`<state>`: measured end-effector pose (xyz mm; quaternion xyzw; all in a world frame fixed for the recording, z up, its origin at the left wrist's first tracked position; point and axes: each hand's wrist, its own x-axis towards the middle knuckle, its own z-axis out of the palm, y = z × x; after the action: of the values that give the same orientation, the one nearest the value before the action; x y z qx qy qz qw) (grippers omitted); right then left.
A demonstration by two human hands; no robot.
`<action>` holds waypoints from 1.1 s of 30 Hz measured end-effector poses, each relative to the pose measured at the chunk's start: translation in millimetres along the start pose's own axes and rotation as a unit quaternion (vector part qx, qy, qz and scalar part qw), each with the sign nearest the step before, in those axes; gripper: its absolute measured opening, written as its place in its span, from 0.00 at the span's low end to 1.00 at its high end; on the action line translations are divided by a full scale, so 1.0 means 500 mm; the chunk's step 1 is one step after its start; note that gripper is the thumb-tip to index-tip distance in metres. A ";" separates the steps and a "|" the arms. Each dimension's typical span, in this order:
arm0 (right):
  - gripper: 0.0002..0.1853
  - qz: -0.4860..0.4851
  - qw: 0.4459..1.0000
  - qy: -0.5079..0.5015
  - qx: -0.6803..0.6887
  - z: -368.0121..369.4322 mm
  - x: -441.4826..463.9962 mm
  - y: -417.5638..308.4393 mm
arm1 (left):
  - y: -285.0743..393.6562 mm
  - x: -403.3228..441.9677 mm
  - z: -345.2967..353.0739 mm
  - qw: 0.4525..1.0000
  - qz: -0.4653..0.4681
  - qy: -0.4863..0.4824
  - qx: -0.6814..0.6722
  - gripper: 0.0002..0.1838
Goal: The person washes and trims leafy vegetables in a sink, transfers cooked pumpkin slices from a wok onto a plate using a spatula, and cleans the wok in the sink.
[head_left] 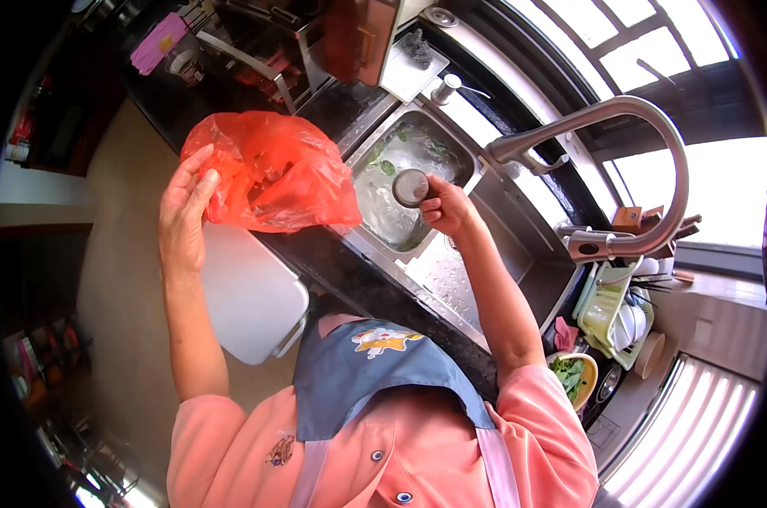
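Note:
My left hand (185, 203) pinches the edge of a red plastic bag (295, 190) between thumb and fingers. The bag hangs puffed out over the black counter edge, with some dark bits showing inside it. My right hand (451, 207) is closed on a round sink strainer (411, 188) with a metal rim and grey face. It is held above the smaller steel sink basin (413, 250), apart from the water. Green leaves (389, 168) float in that water.
A large curved faucet (646, 106) arches over the second basin (519, 220). A white lidded bin (252, 296) stands below the bag. Near my right elbow are a bowl of leafy greens (574, 378) and a green dish rack (608, 309). A soap dispenser (445, 89) is behind the sink.

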<state>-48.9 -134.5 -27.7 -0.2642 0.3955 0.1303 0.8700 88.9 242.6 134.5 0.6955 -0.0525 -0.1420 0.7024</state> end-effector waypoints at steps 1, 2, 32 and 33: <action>0.11 0.003 1.000 -0.027 0.009 0.016 -0.035 -0.018 | -0.001 0.000 0.001 1.000 0.004 0.002 0.003 0.24; 0.11 0.000 0.998 -0.060 0.018 0.029 -0.070 -0.031 | -0.003 -0.001 0.003 1.000 0.008 0.004 0.005 0.24; 0.15 -0.253 0.668 0.450 -0.536 -0.493 -0.040 0.186 | -0.026 -0.040 -0.033 0.736 0.199 0.255 0.595 0.32; 0.15 -0.282 0.643 0.453 -0.548 -0.496 -0.026 0.190 | -0.022 -0.040 -0.024 0.731 0.220 0.263 0.590 0.32</action>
<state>-252.4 -196.0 -187.4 -0.8177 0.5029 -0.0648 0.2724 71.6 259.8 125.5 0.9485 -0.0900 0.2649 0.1485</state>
